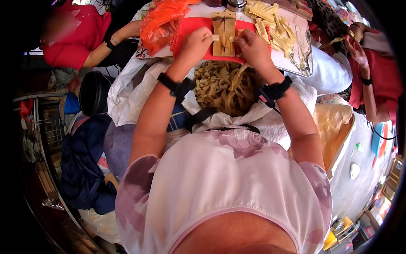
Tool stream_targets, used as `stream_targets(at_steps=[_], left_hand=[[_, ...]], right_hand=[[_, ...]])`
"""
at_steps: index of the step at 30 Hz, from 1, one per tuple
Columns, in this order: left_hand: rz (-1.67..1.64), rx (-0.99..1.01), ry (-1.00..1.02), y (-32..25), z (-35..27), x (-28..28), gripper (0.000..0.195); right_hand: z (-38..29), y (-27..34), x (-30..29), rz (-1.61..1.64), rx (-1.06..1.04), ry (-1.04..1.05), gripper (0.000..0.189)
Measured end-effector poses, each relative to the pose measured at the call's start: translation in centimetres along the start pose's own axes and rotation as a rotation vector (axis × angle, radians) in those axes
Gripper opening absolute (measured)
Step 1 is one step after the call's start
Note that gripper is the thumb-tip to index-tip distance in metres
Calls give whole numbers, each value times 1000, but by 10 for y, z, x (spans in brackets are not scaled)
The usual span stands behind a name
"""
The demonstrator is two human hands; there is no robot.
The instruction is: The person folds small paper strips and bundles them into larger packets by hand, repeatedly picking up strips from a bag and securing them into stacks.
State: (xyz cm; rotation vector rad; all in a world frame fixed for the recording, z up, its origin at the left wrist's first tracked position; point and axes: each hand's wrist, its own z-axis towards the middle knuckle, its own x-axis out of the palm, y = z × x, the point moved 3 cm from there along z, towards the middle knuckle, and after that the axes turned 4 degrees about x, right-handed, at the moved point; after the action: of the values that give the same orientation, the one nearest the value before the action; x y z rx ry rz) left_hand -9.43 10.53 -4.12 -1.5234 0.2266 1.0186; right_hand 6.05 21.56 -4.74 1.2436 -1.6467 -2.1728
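Observation:
A small wooden block with a lengthwise groove [224,35] stands on a red sheet [190,26] on the tabletop. At its left side my left hand [197,43] pinches a short pale strip [215,37]. My right hand [252,47] is at the block's right side, its fingertips on another pale piece [232,39]. Whether the two ends are one strip passing through the block, I cannot tell. Folded pale yellow strips [279,31] lie heaped at the right of the table. Below the table edge, a white sack [127,101] holds many tan strips [225,89].
An orange-red plastic bag [161,25] lies at the table's left, beside a co-worker's arm [127,31]. At the right, another co-worker's hands [356,47] hold a strip. A round metal tin [236,5] stands behind the block. A black bucket [94,92] is at the left.

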Motion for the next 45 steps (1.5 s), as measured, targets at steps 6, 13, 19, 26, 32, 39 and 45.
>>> stream_targets(at_steps=[6,13,19,26,32,39,45], left_hand=[[106,292,-205,-23,-62,-11,23],[-1529,-392,240,-29,-95,28,26],[-1499,-411,277,-28,-94,28,18],[-403,90,148,-45,-92,2,21],[-59,456,-375,-68,-91,-19,29],[-798,92,50,-50,-87,-9,20],[-981,85,178,-48,-81,-10,17]], right_hand=[[-44,50,-13,-481,-468,-207,14],[-93,72,13,252,-516,12,10],[-95,75,14,634,-240,180,10],[-71,48,20,335,-305,18,14],[-80,59,24,1194,339,626,13],[-89,75,-2,-52,-437,72,25],[-81,57,-4,751,-62,447,16]])
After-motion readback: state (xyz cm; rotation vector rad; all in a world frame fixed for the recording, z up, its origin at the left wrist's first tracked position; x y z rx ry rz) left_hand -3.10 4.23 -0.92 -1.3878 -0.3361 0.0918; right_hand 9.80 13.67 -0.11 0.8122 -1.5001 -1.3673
